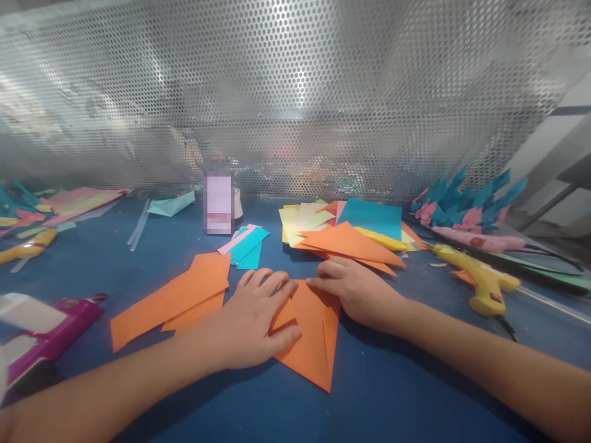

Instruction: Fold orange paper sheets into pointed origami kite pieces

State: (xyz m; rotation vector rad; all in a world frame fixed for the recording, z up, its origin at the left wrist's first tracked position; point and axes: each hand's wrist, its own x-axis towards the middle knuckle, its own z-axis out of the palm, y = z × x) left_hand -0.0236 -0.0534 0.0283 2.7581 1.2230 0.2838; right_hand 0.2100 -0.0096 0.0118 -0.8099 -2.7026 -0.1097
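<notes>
A folded sheet of orange paper [314,332] lies on the blue table, one pointed corner toward me. My left hand [258,320] rests across its left part with fingers spread and the thumb on the paper. At the top right edge, my right hand [353,286] has its fingers bent around the paper, the index finger reaching along the edge; its thumb is hidden. Other orange paper pieces [184,295] lie just left of my left hand. Beyond my right hand is a stack of folded orange paper [351,243].
Blue and pink paper strips [249,246] lie beyond my hands, near a phone [218,203] standing upright. Yellow glue guns [484,280] [30,245] flank the work area. Folded blue and pink paper pieces [471,200] stand at the right. A perforated metal panel [295,92] closes the back.
</notes>
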